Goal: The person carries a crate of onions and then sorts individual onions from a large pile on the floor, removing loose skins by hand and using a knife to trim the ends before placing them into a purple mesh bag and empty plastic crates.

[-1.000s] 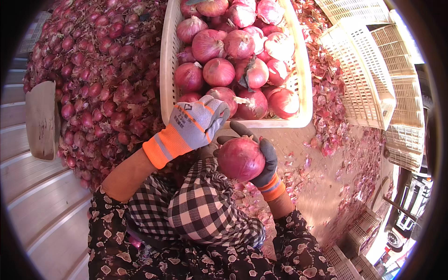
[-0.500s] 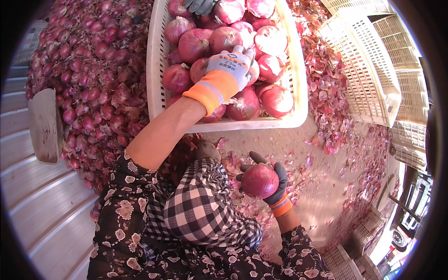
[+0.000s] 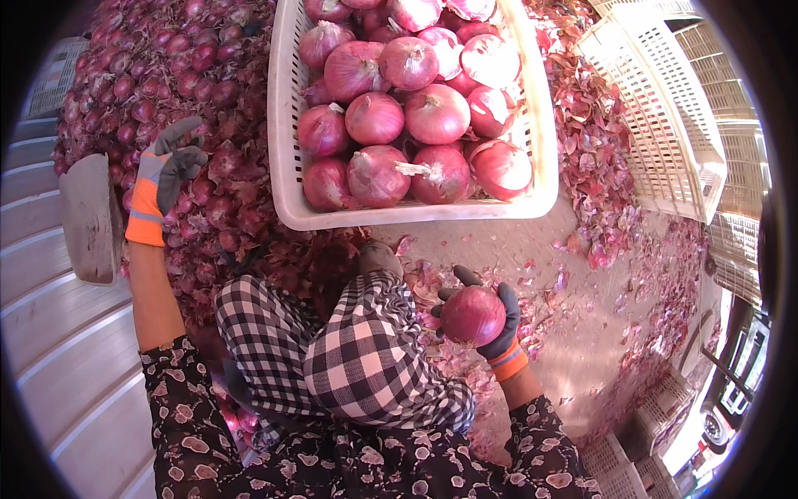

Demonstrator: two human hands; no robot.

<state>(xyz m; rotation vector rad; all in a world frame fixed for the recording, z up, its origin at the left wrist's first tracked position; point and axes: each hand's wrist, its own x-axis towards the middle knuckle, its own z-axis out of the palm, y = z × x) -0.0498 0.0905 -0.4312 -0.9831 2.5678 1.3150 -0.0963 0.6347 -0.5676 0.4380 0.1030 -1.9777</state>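
Observation:
My right hand (image 3: 502, 339), in a dark-palmed glove with an orange cuff, holds a large red onion (image 3: 470, 313) above the ground beside my knee. Out to the left, my gloved left hand (image 3: 169, 176) is raised over a big heap of red onions (image 3: 187, 62). Its fingers are half bent and apart, with no onion visible in them. In front of me stands a white plastic crate (image 3: 416, 218), filled with red onions such as the large one (image 3: 376, 175) near its front wall. Neither hand touches the crate.
A worn board (image 3: 88, 220) leans between the heap and pale ribbed metal sheeting (image 3: 79, 366). Stacked white crates (image 3: 657, 116) stand at the right. Loose onion skins (image 3: 594, 158) cover the ground there. My knees in checked trousers (image 3: 357, 358) lie between my arms.
My left hand has left the crate and swung left over the heap. Another gloved hand at the crate's far end is gone from view. My right hand still holds the onion.

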